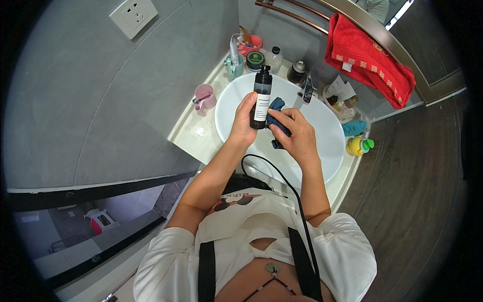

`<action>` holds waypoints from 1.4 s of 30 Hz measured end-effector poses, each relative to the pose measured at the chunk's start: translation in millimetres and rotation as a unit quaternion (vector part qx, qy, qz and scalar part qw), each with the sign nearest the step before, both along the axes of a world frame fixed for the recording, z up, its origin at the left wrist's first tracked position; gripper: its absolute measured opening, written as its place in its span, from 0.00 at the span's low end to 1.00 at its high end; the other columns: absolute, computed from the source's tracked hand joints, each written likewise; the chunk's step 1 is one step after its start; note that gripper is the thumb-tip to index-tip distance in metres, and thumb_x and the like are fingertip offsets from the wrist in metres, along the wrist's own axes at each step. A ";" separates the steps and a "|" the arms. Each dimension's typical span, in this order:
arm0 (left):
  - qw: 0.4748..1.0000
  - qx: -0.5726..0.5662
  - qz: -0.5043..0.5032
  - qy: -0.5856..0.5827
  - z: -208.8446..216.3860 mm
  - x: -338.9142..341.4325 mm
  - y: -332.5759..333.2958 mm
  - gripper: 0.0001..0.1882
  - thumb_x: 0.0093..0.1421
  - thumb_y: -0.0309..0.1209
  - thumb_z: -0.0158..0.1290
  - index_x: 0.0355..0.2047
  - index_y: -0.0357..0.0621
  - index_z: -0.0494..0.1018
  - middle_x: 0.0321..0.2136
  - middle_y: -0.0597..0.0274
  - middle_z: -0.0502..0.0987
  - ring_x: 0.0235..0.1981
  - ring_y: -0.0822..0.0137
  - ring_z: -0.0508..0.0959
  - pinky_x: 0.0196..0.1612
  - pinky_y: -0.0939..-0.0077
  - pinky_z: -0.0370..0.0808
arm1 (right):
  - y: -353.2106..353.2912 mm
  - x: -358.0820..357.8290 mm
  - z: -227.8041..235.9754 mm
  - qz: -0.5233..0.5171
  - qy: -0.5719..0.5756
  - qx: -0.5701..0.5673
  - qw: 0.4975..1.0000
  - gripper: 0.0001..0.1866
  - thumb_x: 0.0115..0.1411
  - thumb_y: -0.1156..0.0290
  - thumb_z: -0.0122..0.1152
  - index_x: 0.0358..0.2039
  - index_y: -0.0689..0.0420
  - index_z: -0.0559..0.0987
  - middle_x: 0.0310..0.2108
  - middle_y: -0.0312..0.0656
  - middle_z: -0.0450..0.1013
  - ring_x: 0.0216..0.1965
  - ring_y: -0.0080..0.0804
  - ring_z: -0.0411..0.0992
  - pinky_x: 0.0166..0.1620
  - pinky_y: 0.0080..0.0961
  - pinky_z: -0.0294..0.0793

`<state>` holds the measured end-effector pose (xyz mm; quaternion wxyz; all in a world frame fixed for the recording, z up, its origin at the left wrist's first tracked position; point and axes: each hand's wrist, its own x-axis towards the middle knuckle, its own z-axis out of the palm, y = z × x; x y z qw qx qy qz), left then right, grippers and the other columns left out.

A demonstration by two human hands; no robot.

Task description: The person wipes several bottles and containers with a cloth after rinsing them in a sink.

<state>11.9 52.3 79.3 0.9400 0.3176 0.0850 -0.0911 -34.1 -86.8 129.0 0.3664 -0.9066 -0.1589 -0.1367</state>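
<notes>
Upright over the white washbasin [231,118], a dark pump bottle [261,103] with a white label is gripped by my left hand [244,121], whose fingers wrap round its left side. My right hand [297,133] is closed on a dark blue cloth [278,118], bunched against the bottle's right side. Part of the cloth hangs below my fingers over the basin. Behind the bottle and to the right, the faucet [309,86] reaches over the basin's rim.
Along the counter's back stand cups, a dark green round jar [255,60], a clear bottle [274,59] and a dark can [297,72]. A pink mug [205,98] is at left; blue [354,128] and yellow [358,146] bottles are at right. A red towel [367,60] hangs above.
</notes>
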 end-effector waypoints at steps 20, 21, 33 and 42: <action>0.999 -0.033 -0.010 -0.004 4.6 -4.2 -1.9 0.12 0.57 0.41 0.48 0.35 0.49 0.68 0.28 0.68 0.73 0.30 0.73 0.73 0.37 0.76 0.72 | -0.7 -5.0 6.5 0.009 0.007 0.000 1.000 0.18 0.47 0.68 0.61 0.41 0.45 0.76 0.32 0.36 0.68 0.27 0.32 0.70 0.29 0.27 0.70; 0.999 -0.033 -0.009 -0.004 4.8 -4.1 -1.8 0.12 0.57 0.41 0.48 0.36 0.49 0.68 0.28 0.68 0.73 0.30 0.73 0.73 0.37 0.76 0.72 | -0.6 -4.8 5.7 0.008 0.003 -0.002 1.000 0.18 0.47 0.68 0.61 0.41 0.45 0.76 0.32 0.36 0.68 0.27 0.32 0.70 0.29 0.27 0.70; 0.999 -0.036 -0.011 -0.001 2.5 -4.1 -2.0 0.12 0.58 0.41 0.47 0.38 0.48 0.68 0.30 0.66 0.73 0.31 0.72 0.74 0.38 0.76 0.72 | 1.1 -5.7 7.3 0.010 0.004 -0.002 1.000 0.18 0.47 0.68 0.61 0.41 0.45 0.76 0.31 0.37 0.68 0.26 0.32 0.70 0.28 0.27 0.70; 0.999 -0.033 -0.012 -0.005 0.6 -4.3 -1.1 0.13 0.58 0.41 0.47 0.38 0.48 0.68 0.30 0.66 0.74 0.31 0.72 0.74 0.38 0.75 0.72 | 0.6 -5.7 6.5 0.012 0.003 -0.001 1.000 0.18 0.46 0.68 0.61 0.41 0.45 0.76 0.31 0.37 0.68 0.27 0.32 0.70 0.29 0.27 0.70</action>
